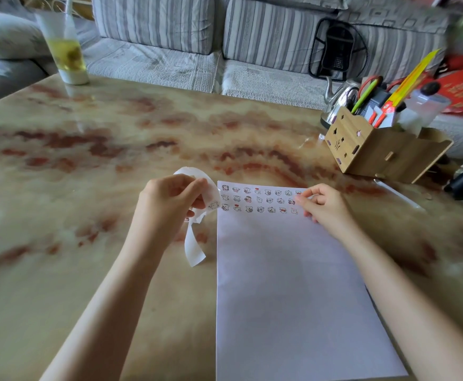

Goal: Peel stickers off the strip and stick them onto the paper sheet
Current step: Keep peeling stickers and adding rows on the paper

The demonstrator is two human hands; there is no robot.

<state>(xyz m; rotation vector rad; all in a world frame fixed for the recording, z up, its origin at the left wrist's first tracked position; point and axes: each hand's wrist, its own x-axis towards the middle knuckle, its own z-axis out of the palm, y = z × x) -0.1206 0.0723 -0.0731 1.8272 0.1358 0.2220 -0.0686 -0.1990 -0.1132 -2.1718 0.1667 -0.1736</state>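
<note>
A white paper sheet [285, 284] lies on the marble table, with three rows of small cartoon stickers [260, 200] along its far edge. My left hand [169, 199] grips a curling white sticker strip [194, 243] just left of the sheet; one end loops over my fingers and the other hangs down to the table. A sticker shows on the strip near the sheet's corner. My right hand [323, 204] rests at the right end of the sticker rows, its thumb and forefinger tips together on the paper. Whether a sticker sits under those fingertips is hidden.
A wooden desk organiser [376, 152] with pens, scissors and a yellow ruler stands at the right, a metal kettle [340, 103] behind it. A tall cup with yellow drink [65, 48] stands at the far left. A striped sofa [224, 37] runs behind the table.
</note>
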